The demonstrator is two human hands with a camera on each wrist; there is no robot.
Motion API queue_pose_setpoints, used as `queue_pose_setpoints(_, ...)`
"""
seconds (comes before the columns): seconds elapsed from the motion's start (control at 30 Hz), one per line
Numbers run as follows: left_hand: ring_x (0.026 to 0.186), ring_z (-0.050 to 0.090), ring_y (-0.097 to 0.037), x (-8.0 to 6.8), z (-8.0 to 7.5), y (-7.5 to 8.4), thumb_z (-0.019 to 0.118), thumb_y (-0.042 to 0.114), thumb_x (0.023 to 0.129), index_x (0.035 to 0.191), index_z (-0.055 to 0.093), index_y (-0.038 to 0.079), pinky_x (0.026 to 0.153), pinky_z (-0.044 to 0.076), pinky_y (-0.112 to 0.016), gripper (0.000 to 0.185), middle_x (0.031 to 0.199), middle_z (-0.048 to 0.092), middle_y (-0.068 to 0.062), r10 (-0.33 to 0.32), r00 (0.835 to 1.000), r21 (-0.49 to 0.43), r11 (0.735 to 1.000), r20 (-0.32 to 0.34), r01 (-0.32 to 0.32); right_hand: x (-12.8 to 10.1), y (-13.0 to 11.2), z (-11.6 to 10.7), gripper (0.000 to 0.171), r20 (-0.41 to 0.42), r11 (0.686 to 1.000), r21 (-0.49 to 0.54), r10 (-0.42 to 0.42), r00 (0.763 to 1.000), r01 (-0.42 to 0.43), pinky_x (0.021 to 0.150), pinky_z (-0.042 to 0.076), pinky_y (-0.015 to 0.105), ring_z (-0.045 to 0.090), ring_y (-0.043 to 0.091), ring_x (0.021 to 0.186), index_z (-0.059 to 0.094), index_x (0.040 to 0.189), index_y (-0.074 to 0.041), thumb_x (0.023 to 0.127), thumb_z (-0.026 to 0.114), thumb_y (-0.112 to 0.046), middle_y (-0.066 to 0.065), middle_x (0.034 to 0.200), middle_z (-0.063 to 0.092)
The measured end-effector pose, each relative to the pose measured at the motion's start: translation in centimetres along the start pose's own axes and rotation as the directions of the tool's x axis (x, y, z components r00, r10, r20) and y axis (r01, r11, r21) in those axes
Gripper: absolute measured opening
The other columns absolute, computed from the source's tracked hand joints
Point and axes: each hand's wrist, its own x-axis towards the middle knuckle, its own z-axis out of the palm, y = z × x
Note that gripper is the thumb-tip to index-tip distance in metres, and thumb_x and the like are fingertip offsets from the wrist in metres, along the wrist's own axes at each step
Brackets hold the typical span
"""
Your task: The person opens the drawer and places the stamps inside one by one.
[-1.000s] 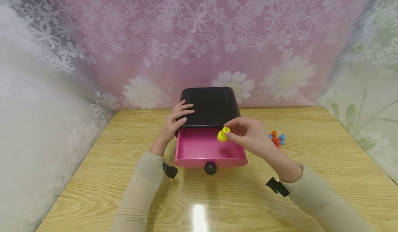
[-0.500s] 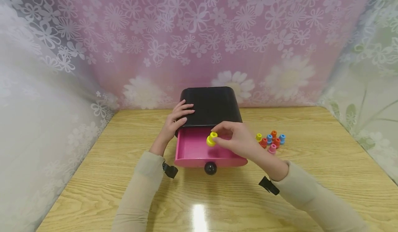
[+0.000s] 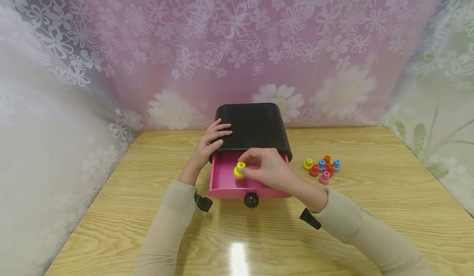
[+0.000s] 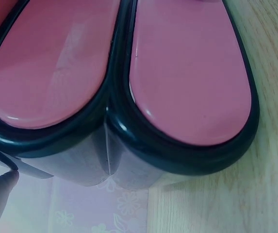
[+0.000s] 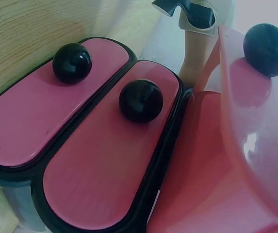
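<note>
Two hands — right grip [image 3: 268, 171] pinching yellow peg [image 3: 239, 170] over pink drawer [image 3: 222, 179], left grip [image 3: 211, 144] flat on black cabinet [image 3: 253, 126] edge.

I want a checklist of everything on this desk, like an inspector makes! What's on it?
Surface: wooden table, glossy, with a light glare.
Job's things: yellow peg over the open pink drawer of the black drawer box.
Clutter: loose pegs, yellow, red, blue, orange and pink, right of the box.
Hands: right hand pinches the yellow peg; left hand rests on the box.
Cables: nothing seen.
Surroundings: floral curtains on three sides.
</note>
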Motion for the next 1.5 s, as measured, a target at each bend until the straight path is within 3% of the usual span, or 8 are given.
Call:
queue_pose_setpoints(0.33,0.127,0.013,-0.044,-0.01,-0.02,0.14,0.039,-0.004,0.079,0.106,0.053,-0.018,0.102,0.007,-0.051,0.033,0.121,0.042,-0.034,-0.004,1.000,0.001,1.000,-0.001,0.004,0.24,-0.13,0.47,0.015,0.046,1.000,0.022,-0.004,0.999,0.003,0.078,0.048,0.030,0.061,0.012,0.082,0.065,0.088,-0.005,0.073,0.068,-0.006,0.000,0.085,0.063)
queue_pose_setpoints(1.17,0.126,0.012,-0.046,0.04,-0.06,0.11,0.039,-0.004,0.079,0.106,0.052,-0.019,0.102,0.006,-0.053,0.034,0.121,0.041,-0.035,0.006,1.000,-0.005,1.000,0.002,-0.006,0.38,-0.21,0.63,0.014,0.164,0.996,-0.063,0.079,0.983,-0.069,0.075,0.048,0.028,0.060,0.008,0.079,0.065,0.089,-0.007,0.075,0.066,-0.008,-0.002,0.083,0.065)
queue_pose_setpoints(1.5,0.127,0.012,-0.044,0.03,-0.01,0.11,0.039,-0.003,0.079,0.107,0.052,-0.018,0.102,0.006,-0.053,0.034,0.122,0.040,-0.034,-0.009,1.000,-0.006,1.000,0.007,0.009,0.50,-0.27,0.64,0.013,0.188,0.991,-0.119,0.077,0.979,-0.055,0.074,0.048,0.026,0.059,0.006,0.075,0.065,0.087,-0.008,0.075,0.068,-0.010,-0.004,0.080,0.065)
